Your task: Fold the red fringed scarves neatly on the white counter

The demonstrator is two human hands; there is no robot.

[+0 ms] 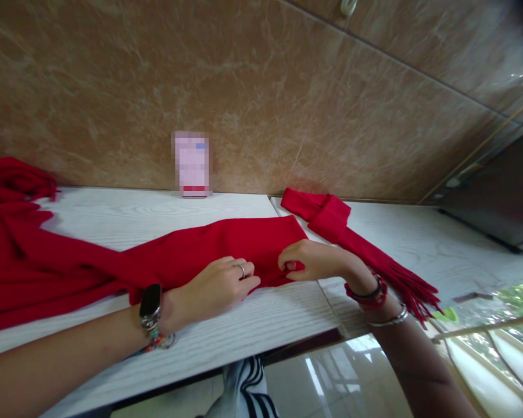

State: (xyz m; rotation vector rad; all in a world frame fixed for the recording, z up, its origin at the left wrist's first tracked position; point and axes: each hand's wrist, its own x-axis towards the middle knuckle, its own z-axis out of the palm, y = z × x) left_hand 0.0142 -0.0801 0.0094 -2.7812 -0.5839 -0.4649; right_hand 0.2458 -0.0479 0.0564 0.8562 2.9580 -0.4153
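Note:
A long red scarf (192, 252) lies across the white wood-grain table (253, 325), its bulk piled at the left and a folded end near the middle. My left hand (213, 287), wearing a ring and a wrist watch, rests on the scarf's near edge with fingers curled and pressed down on the cloth. My right hand (316, 260), with red bracelets and a bangle on the wrist, pinches the folded end of the scarf. Another folded red scarf with a fringe (353, 238) lies to the right, its tassels hanging by my right wrist.
A small pink card (192, 164) stands against the brown marble wall (261, 87) at the table's back. A dark appliance (501, 197) sits at the far right. The table's front edge runs below my arms, glossy floor beneath.

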